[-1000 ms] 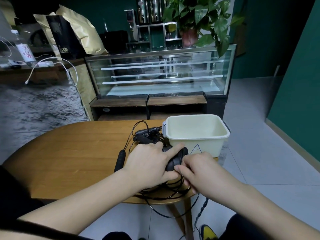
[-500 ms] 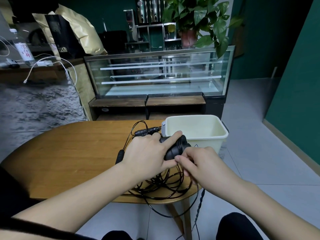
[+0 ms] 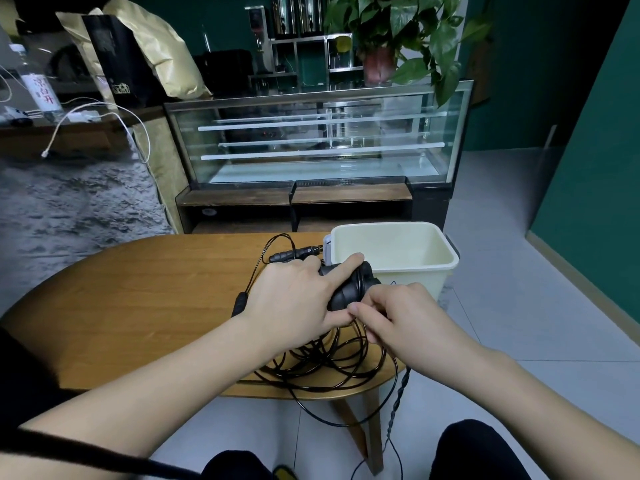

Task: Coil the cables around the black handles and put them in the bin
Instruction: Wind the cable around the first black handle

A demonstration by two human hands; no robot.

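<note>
Winding cable onto handles, near table's right edge by the bin [image 3: 446, 268].
L hand [image 3: 294, 299] grips black handles [image 3: 349, 289]; R hand [image 3: 398, 317] pinches cable [image 3: 332, 358]: keep it taut, turns snug, w/ loose loops fed in slowly.

Most of the handle [image 3: 349, 287] is buried under the left hand [image 3: 294, 303], so you can't really tell how many turns of cable [image 3: 332, 362] are on it, and the right hand [image 3: 398, 320] covers the bit of cable it's pinching. Below the right hand the cable runs off the bottom edge, so its end isn't visible. The label on the bin [image 3: 394, 251] just past the right hand is half hidden behind the fingers.
</note>
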